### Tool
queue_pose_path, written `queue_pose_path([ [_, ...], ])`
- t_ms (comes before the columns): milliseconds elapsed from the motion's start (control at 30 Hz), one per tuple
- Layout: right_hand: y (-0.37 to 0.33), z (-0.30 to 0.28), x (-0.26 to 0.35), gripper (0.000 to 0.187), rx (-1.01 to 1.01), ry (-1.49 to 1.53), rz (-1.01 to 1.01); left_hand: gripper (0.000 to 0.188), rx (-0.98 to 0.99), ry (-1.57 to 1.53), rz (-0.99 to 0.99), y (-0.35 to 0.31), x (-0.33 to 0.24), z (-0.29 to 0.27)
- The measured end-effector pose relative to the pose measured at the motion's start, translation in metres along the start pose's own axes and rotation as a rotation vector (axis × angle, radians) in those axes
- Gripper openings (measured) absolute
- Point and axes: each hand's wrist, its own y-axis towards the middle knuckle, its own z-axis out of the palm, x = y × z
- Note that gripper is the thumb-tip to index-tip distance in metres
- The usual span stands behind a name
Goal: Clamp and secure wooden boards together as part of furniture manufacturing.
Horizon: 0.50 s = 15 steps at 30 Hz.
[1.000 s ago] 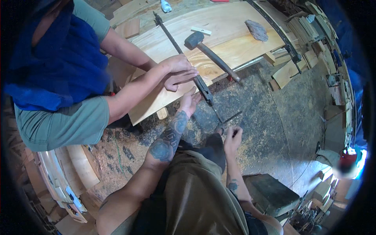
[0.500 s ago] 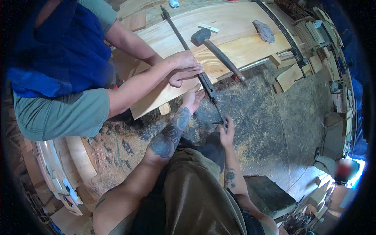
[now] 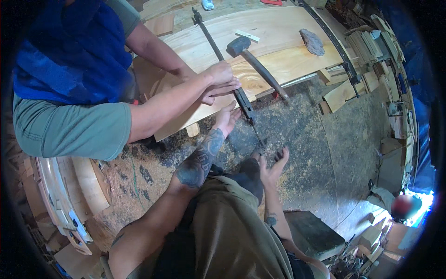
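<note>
A long dark bar clamp (image 3: 242,100) lies across a pale wooden panel (image 3: 288,42), its screw end jutting past the near edge. Beside that end, my left hand (image 3: 226,119) is palm up with fingers stretched toward the clamp's head; whether they touch it is unclear. My right hand (image 3: 273,170) is apart from the screw's small cross handle (image 3: 263,143), fingers spread and holding nothing. A co-worker's hands (image 3: 220,79) rest on the bar and panel, just beyond my left hand. A mallet (image 3: 260,65) with a dark head lies on the panel.
A second bar clamp (image 3: 332,39) crosses the panel's right end, near a flat grey stone (image 3: 311,42). A small pale level-like strip (image 3: 247,36) lies beyond the mallet. Wood offcuts (image 3: 367,49) line the right side. A dark box (image 3: 311,235) stands by my right arm.
My right hand has come off the screw handle, shifting slightly down and right, and its fingers have spread. My left hand and the co-worker's hands stay nearly in place.
</note>
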Motion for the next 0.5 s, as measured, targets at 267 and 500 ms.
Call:
queue_pose_path([
  [267,0.014,0.038,-0.062,0.044,0.503,0.123,0.225,0.038,-0.018,-0.018,-0.010,0.003,0.002,0.002],
  [500,0.013,0.005,0.026,0.048,0.440,0.895,0.271,0.039,-0.006,0.003,-0.002,0.000,0.000,0.000],
])
